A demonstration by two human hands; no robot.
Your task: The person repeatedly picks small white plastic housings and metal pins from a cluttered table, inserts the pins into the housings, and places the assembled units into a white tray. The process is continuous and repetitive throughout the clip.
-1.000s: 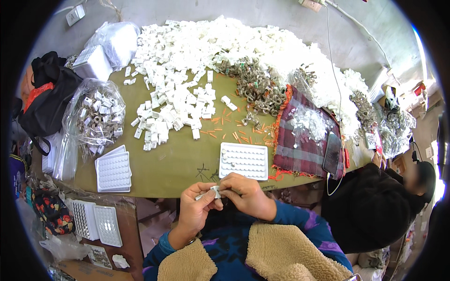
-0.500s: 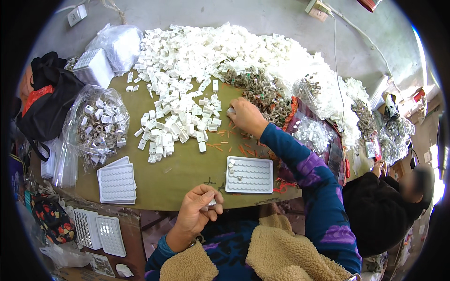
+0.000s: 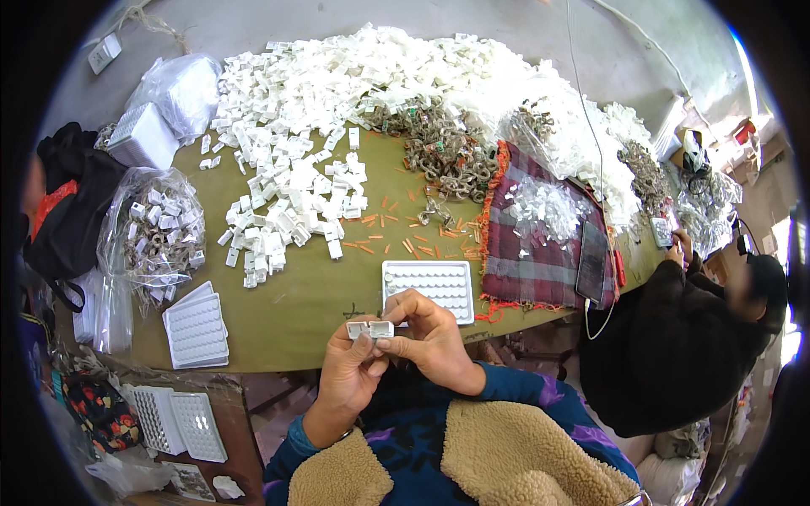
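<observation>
A small white plastic housing, its hollow side showing, is held between both hands just off the table's near edge. My left hand grips its left end and underside with thumb and fingers. My right hand pinches its right end; whether a smaller part is also in those fingers is hidden. Right behind my hands lies a white tray with rows of round pockets, its lower left corner covered by my right hand. Loose white housings form a heap farther back, beside a pile of brownish metal clips.
Orange strips are scattered mid-table. A plaid cloth at right bears clear plastic pieces and a phone. Stacked trays and a bag of parts sit left. A co-worker in black sits at right.
My right hand has come back from beside the clip pile to meet my left hand. Both now hold the white housing, which was mostly hidden in my left hand. The view has shifted.
</observation>
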